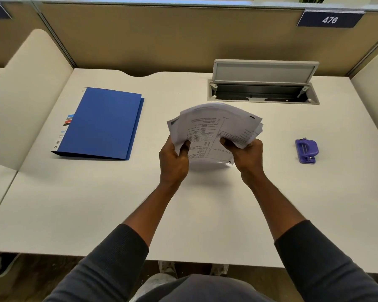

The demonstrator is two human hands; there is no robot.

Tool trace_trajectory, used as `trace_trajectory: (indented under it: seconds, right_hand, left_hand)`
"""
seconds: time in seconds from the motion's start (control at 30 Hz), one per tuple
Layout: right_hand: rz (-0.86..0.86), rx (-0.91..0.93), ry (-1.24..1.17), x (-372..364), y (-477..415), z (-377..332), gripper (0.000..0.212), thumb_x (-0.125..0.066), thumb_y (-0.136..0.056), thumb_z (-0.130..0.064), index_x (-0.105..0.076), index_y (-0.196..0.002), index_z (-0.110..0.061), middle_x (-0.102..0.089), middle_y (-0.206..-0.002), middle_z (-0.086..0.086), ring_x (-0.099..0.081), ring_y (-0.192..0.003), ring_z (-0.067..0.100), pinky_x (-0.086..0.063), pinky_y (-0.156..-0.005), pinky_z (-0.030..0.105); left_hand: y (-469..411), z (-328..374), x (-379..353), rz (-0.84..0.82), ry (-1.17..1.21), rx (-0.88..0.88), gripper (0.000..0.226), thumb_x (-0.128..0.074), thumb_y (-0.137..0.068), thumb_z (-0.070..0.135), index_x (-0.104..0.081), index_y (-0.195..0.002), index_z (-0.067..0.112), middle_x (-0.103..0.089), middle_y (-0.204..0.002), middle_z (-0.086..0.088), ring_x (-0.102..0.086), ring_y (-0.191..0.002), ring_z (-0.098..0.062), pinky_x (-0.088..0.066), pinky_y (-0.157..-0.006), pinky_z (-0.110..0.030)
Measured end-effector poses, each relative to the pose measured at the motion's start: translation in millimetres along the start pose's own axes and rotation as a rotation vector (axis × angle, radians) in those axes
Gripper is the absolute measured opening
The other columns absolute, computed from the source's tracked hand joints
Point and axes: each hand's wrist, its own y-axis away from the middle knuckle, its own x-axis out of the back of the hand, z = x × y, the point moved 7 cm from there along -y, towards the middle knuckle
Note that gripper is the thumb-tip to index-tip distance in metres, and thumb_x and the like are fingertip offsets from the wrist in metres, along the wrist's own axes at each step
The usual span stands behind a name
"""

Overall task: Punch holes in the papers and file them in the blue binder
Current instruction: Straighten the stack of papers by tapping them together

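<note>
- The left hand (174,162) and right hand (248,158) are pinching the papers (214,129) by their near corners, over the middle of the desk (118,203)
- The sheets are fanning and bowing: light, floppy, likely slipping unless squared
- The blue binder (103,123) is lying shut near the left edge

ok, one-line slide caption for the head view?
Both hands, left and right, hold the papers above the desk, closed binder left, punch right.

One head-worn wide-angle view, over the desk (74,203) near edge, tilted down, facing 12 o'clock toward the partition (162,40); close, left hand (174,162) and right hand (248,159) mid-frame.
</note>
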Motion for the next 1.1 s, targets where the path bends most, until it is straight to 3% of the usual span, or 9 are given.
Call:
trace_trajectory:
  seconds: [0.13,0.27,0.37,0.5,0.6,0.73,0.83,0.97,1.1]
  right_hand:
    - [-0.028,0.023,0.016,-4.2,-1.6,-5.6,0.021,-0.089,-0.083,-0.021,-0.079,-0.100,-0.030,-0.081,-0.099,-0.013,-0.076,-0.089,0.011,-0.063,-0.074,0.026]
    - [-0.015,0.010,0.039,-2.6,-2.0,0.6,0.035,-0.091,-0.081,-0.021,-0.078,-0.113,-0.014,-0.081,-0.106,-0.004,-0.075,-0.094,0.017,-0.062,-0.073,0.024]
    - [0.001,0.020,0.002,-2.5,-2.6,-1.3,0.026,-0.089,-0.083,-0.019,-0.079,-0.107,-0.018,-0.082,-0.101,-0.006,-0.076,-0.089,0.012,-0.061,-0.070,0.023]
    - [0.018,0.049,-0.013,-6.0,-3.4,-13.2,0.010,-0.084,-0.089,-0.023,-0.080,-0.094,-0.031,-0.081,-0.094,-0.011,-0.074,-0.080,0.007,-0.059,-0.067,0.021]
    - [0.028,0.053,0.003,-6.4,-5.5,-16.1,0.007,-0.083,-0.089,-0.031,-0.080,-0.087,-0.036,-0.082,-0.094,-0.010,-0.074,-0.080,0.008,-0.060,-0.069,0.026]
    - [-0.005,0.022,0.025,-6.1,-4.5,-5.4,0.021,-0.083,-0.089,-0.032,-0.074,-0.107,-0.029,-0.080,-0.104,-0.009,-0.076,-0.096,0.018,-0.066,-0.080,0.039]
    - [-0.026,0.018,0.026,-4.0,-2.2,-1.1,0.039,-0.089,-0.083,-0.022,-0.069,-0.117,-0.022,-0.079,-0.110,-0.009,-0.075,-0.102,0.016,-0.065,-0.082,0.032]
    - [-0.023,0.024,0.042,-4.6,-1.6,-1.7,0.030,-0.086,-0.085,-0.013,-0.071,-0.109,-0.024,-0.079,-0.102,-0.019,-0.074,-0.095,0.003,-0.064,-0.075,0.023]
    - [-0.029,0.041,0.027,-7.9,-3.1,-4.2,0.030,-0.085,-0.086,-0.011,-0.073,-0.107,-0.028,-0.079,-0.101,-0.020,-0.074,-0.093,0.002,-0.060,-0.072,0.017]
  left_hand:
    - [-1.0,1.5,-0.1,0.011,0.043,0.009,0.041,-0.065,-0.104,0.011,-0.057,-0.144,0.016,-0.068,-0.128,-0.003,-0.068,-0.117,-0.021,-0.060,-0.092,-0.024]
    - [-1.4,2.0,1.5,-0.013,0.014,-0.009,0.043,-0.072,-0.101,0.015,-0.058,-0.142,0.015,-0.070,-0.128,-0.003,-0.069,-0.116,-0.020,-0.063,-0.089,-0.027]
    - [-3.0,1.7,1.4,-0.022,-0.008,-0.014,0.036,-0.065,-0.104,0.010,-0.060,-0.139,0.012,-0.070,-0.127,-0.005,-0.069,-0.118,-0.025,-0.066,-0.090,-0.035]
    - [-5.5,6.8,0.8,-0.002,-0.012,-0.049,0.036,-0.061,-0.106,0.009,-0.059,-0.141,0.011,-0.068,-0.129,-0.009,-0.068,-0.119,-0.025,-0.060,-0.088,-0.019]
    - [-5.5,7.4,0.9,0.003,0.004,-0.042,0.040,-0.065,-0.104,0.011,-0.058,-0.142,0.012,-0.068,-0.130,-0.006,-0.067,-0.117,-0.022,-0.060,-0.087,-0.017]
    - [-2.9,2.3,1.7,-0.010,-0.002,-0.046,0.041,-0.073,-0.099,0.014,-0.060,-0.138,0.013,-0.070,-0.127,-0.003,-0.068,-0.118,-0.023,-0.059,-0.083,-0.013]
    - [-1.9,0.0,3.2,0.002,0.007,-0.038,0.040,-0.074,-0.099,0.014,-0.061,-0.137,0.012,-0.071,-0.125,-0.003,-0.069,-0.115,-0.023,-0.060,-0.083,-0.014]
    - [-2.4,1.9,3.4,0.003,0.013,-0.037,0.039,-0.073,-0.099,0.014,-0.063,-0.136,0.013,-0.072,-0.124,-0.001,-0.069,-0.113,-0.022,-0.064,-0.086,-0.023]
    - [-4.0,2.7,2.5,0.017,0.009,-0.037,0.041,-0.074,-0.098,0.012,-0.063,-0.138,0.014,-0.072,-0.125,-0.001,-0.068,-0.114,-0.022,-0.059,-0.080,-0.011]
